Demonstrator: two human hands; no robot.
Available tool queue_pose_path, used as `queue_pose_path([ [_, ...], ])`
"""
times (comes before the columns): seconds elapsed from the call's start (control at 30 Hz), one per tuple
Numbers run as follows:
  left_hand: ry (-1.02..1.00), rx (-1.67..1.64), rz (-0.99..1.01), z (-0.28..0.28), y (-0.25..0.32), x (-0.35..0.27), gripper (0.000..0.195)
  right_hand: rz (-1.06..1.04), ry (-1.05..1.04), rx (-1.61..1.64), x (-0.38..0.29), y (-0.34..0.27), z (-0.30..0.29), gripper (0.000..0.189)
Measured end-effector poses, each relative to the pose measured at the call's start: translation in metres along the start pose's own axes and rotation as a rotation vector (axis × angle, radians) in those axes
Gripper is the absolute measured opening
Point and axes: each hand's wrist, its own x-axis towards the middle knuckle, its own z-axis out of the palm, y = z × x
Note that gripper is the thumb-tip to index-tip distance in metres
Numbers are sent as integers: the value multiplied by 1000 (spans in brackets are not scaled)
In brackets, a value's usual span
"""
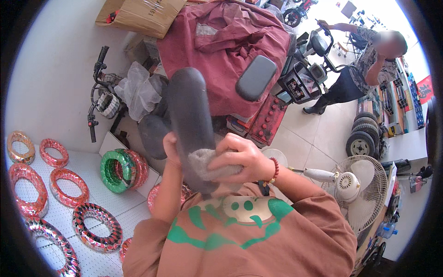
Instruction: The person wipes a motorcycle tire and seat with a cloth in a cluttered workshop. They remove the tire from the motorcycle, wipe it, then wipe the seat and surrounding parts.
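A long black padded seat [190,104], apparently an electric bike's, stands tilted before my chest, its lower end blurred. My left hand [171,149] grips its left edge, with the fingers hidden behind it. In my right hand [244,157] is a bunched grey cloth [202,162], pressed against the seat's lower face. Behind and to the left of the seat is another dark padded piece [152,136], partly covered. Farther off, a black cushion [256,78] rests on a dark red cover [221,62] draped over something bulky.
Wrapped tyres [69,187] hang on a white pegboard [104,200] at left. Red batteries [268,119] sit beyond my hands. At right are a white fan [347,187], stacked small wheels [361,138], and a person [373,65] holding a scooter's handlebar [325,38]. A cardboard box [148,15] is at the top.
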Motion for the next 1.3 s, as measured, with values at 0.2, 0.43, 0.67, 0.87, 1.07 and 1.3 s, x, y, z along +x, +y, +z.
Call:
queue_pose_path([
  [0.2,12,6,-102,-19,5,-16,72,-3,189,-327,68,24,-30,34],
  [0.43,264,74,79,9,-8,-1,71,151,103,-167,58,48,-30,31],
  [0.67,694,307,443,1,12,-2,47,651,61,247,-78,66,-30,42],
  [0.87,648,252,453,30,-40,18,40,994,530,1134,-103,81,11,53],
  [1.07,510,332,323,-15,-58,-8,50,973,429,881,-104,78,-5,35],
  [1.3,214,243,82,3,-8,-32,101,985,308,1012,-117,90,-83,48],
])
